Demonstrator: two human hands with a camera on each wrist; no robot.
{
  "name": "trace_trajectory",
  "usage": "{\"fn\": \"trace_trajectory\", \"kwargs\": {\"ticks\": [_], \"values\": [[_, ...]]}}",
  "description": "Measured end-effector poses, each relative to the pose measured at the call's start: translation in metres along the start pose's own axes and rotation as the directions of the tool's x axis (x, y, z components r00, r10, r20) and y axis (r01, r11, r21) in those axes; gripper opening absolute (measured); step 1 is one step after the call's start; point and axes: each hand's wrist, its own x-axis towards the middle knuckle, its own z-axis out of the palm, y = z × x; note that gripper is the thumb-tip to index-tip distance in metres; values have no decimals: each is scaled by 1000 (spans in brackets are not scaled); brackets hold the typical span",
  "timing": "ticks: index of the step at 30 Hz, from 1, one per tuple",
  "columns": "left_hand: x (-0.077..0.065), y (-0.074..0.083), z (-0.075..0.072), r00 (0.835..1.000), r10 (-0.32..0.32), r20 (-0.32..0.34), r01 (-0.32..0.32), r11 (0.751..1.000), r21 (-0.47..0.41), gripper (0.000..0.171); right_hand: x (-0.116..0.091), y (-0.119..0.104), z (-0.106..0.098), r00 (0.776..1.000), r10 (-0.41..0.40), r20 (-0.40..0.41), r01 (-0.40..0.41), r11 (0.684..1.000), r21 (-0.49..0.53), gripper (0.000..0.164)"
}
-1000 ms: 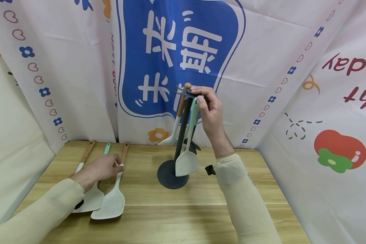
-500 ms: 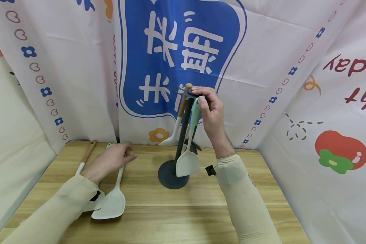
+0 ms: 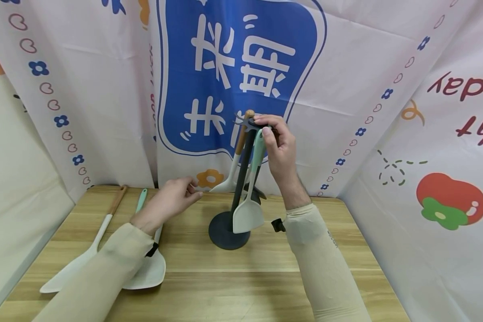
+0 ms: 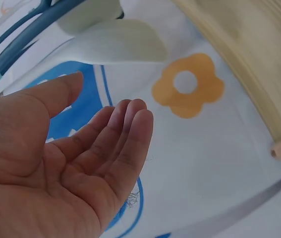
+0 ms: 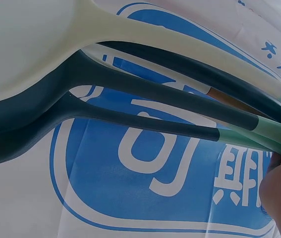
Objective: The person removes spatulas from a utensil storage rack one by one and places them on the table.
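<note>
My right hand [image 3: 281, 147] holds the top of a dark utensil stand [image 3: 246, 165], its thumb at the upper end of a mint handle. That handle belongs to a hanging spatula with a pale head [image 3: 247, 217]. Behind it hang a white utensil with a wooden handle [image 3: 239, 143] and dark ones with mint handles [image 5: 145, 121]. My left hand [image 3: 167, 203] is in the air left of the stand, fingers loosely bent and holding nothing, as the left wrist view shows its bare palm [image 4: 81, 198].
Left on the wooden table [image 3: 306, 268] lie a wooden-handled spatula [image 3: 100, 235], a mint handle [image 3: 142, 197] and another pale spatula head [image 3: 153, 273], partly hidden by my left sleeve. Printed cloth [image 3: 366, 67] hangs behind the table and on both sides.
My left hand has moved right, from over the lying spatulas towards the stand, with nothing in it. My right hand stays at the stand's top.
</note>
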Motion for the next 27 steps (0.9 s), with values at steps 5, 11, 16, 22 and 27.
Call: {"fn": "trace_trajectory", "kwargs": {"ticks": [5,11,16,22,27], "values": [[10,13,7,999,23,-40,-24,999,-25,31,0,0,0,1000,0,1,0,1000,-1,51],[21,28,12,998,33,-58,-37,997,-73,35,0,-1,0,1000,7,7,-7,1000,-1,51],[27,41,14,997,37,-67,-44,994,-103,36,0,-1,0,1000,9,10,-9,1000,-2,51],[35,55,16,996,44,-79,-55,987,-148,39,0,0,0,1000,5,7,-5,1000,0,51],[41,65,16,995,47,-89,-64,978,-200,39,0,0,0,1000,3,4,-3,1000,-5,50]]}}
